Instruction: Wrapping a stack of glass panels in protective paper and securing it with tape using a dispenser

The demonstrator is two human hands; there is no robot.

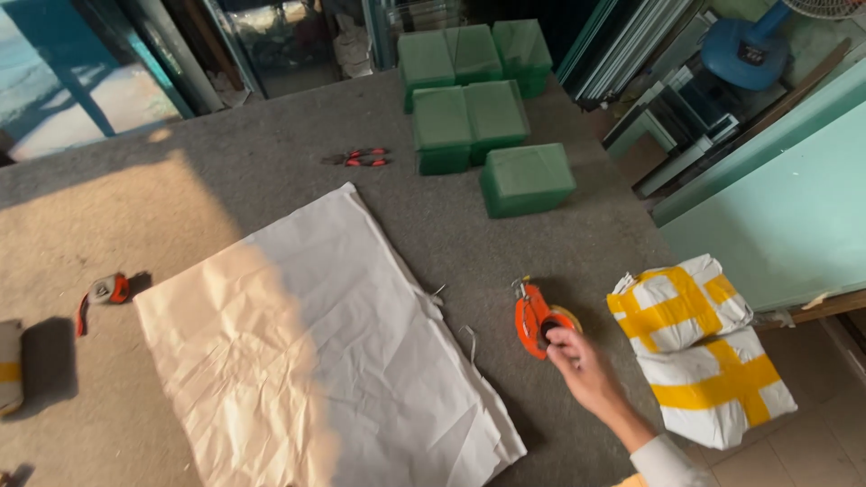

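An orange tape dispenser (534,323) carrying a roll of yellow tape is seen lying on the grey felt-covered desk (271,171), between a stack of white wrapping paper (316,343) and two white parcels (699,347) bound with yellow tape crosses. The right hand (582,361) is reached forward from the lower right, wrist bent, its fingertips placed on the dispenser's roll; whether the fingers are closed around it cannot be told, as the hand is blurred. The left hand is not shown. Green glass blocks (469,99) are stacked at the desk's far side, with red-handled pliers (359,158) beside them. A tape measure (106,290) is set near the left edge.
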